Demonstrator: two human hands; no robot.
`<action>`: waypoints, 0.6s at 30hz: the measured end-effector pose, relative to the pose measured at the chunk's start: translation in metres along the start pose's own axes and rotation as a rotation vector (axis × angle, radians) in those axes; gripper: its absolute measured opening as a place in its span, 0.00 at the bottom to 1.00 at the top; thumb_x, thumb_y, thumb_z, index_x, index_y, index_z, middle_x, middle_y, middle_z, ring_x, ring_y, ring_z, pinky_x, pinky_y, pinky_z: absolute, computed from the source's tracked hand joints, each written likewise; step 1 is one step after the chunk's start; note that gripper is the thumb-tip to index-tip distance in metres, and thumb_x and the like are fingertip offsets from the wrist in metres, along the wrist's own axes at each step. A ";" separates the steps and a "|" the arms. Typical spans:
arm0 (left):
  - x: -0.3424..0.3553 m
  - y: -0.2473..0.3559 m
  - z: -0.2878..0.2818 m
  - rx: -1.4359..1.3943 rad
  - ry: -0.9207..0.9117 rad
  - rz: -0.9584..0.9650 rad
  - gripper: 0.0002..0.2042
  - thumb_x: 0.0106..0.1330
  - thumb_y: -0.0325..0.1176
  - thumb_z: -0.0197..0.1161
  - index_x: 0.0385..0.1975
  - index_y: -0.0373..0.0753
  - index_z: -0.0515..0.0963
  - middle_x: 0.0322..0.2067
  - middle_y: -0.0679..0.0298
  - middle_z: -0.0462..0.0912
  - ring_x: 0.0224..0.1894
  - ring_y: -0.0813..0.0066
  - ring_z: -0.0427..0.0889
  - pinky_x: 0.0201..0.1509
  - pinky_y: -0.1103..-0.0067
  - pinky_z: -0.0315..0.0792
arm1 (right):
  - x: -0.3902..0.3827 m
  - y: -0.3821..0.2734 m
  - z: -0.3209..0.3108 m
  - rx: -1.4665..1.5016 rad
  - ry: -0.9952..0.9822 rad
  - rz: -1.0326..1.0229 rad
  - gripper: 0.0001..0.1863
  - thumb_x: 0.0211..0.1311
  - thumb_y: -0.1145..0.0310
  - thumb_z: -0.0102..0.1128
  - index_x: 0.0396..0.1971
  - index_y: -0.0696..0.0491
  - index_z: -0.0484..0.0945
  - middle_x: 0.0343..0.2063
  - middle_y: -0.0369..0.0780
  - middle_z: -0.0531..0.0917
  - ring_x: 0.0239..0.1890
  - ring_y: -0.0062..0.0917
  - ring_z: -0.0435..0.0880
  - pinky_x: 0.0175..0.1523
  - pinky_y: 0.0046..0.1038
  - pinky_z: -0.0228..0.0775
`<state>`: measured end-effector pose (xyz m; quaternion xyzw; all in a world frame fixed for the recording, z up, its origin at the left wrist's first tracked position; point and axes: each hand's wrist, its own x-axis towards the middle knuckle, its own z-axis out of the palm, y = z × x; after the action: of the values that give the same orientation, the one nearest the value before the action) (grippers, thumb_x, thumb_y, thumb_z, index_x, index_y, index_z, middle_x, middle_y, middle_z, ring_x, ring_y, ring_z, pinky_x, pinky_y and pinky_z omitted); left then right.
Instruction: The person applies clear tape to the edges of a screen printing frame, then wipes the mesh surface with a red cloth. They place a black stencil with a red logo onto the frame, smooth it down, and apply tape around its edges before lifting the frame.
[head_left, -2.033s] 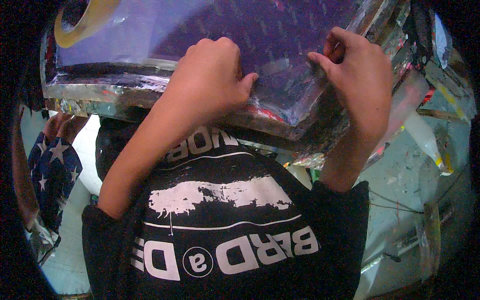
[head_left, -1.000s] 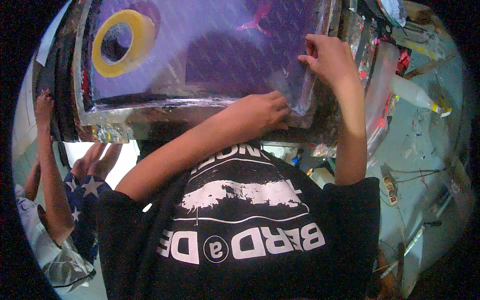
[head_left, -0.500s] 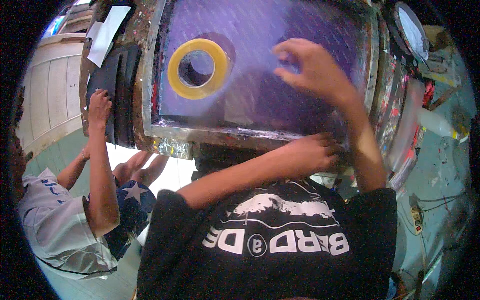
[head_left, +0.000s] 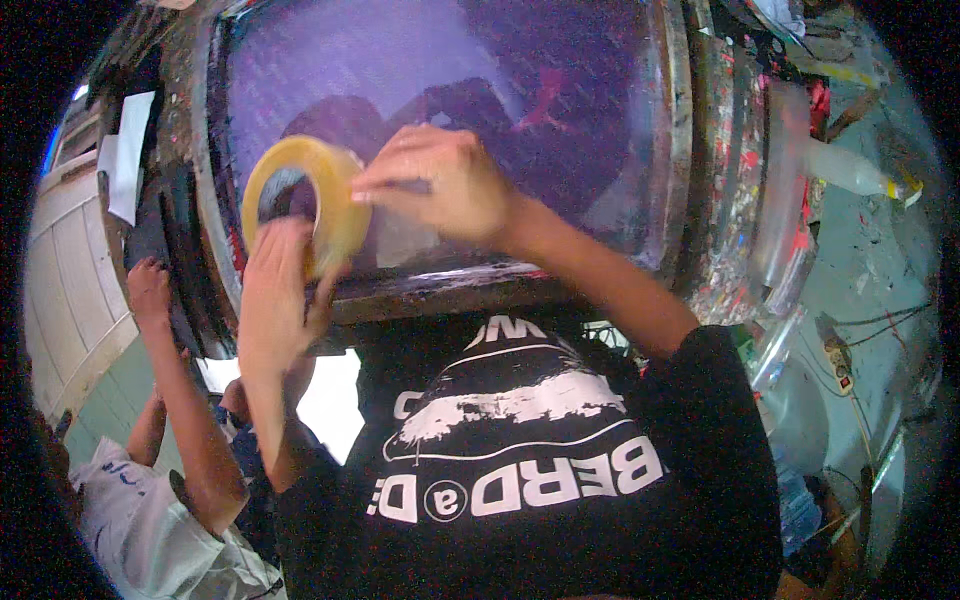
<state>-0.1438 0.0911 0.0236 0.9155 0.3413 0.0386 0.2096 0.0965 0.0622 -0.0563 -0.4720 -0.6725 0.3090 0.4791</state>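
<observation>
A wide roll of yellowish tape (head_left: pixel 341 205) is tilted up over a purple mesh screen in a frame (head_left: pixel 440 290). My left hand (head_left: pixel 274 300) grips its near side, fingers through the ring and thumb along the outside. My right hand (head_left: pixel 450 185) is at the roll's right side, its thumb and fingertips pinched together against the outer tape surface. Whether a loose tape end lies between those fingertips is too blurred to tell. Both hands cast dark shadows on the mesh.
At the left another person's hand (head_left: pixel 150 290) rests by dark flat pieces (head_left: pixel 182 265), near a white sheet (head_left: pixel 127 155). Paint-stained strips (head_left: pixel 745 200) run along the right side. A whitish bottle (head_left: pixel 850 168) and a power strip with cables (head_left: pixel 838 365) are farther right.
My left hand has come across from the right and taken hold of the tape roll, tilting it up. My right hand has moved left to the roll's side. The view has shifted.
</observation>
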 end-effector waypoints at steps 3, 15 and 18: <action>-0.030 0.023 -0.024 -0.150 -0.218 -0.109 0.28 0.48 0.31 0.78 0.47 0.32 0.73 0.37 0.52 0.79 0.43 0.48 0.78 0.49 0.61 0.71 | -0.022 -0.052 -0.031 0.183 -0.108 0.131 0.07 0.58 0.69 0.75 0.37 0.52 0.91 0.32 0.43 0.89 0.34 0.31 0.88 0.42 0.30 0.79; -0.002 0.079 -0.062 0.028 -0.077 -0.041 0.21 0.51 0.47 0.81 0.27 0.35 0.81 0.21 0.60 0.81 0.20 0.58 0.78 0.25 0.71 0.67 | -0.112 -0.131 -0.113 0.303 -0.061 0.658 0.08 0.52 0.74 0.78 0.34 0.55 0.90 0.27 0.40 0.88 0.26 0.25 0.85 0.34 0.27 0.76; 0.006 0.090 -0.095 -0.050 -0.211 0.047 0.24 0.51 0.51 0.81 0.24 0.35 0.79 0.16 0.65 0.74 0.16 0.67 0.73 0.22 0.73 0.63 | -0.114 -0.138 -0.139 0.361 -0.014 0.428 0.06 0.57 0.74 0.73 0.36 0.55 0.90 0.25 0.40 0.87 0.24 0.26 0.84 0.31 0.28 0.75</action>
<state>-0.1042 0.0676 0.1465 0.9166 0.2947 -0.0447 0.2664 0.1907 -0.0987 0.0717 -0.5081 -0.4951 0.5211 0.4745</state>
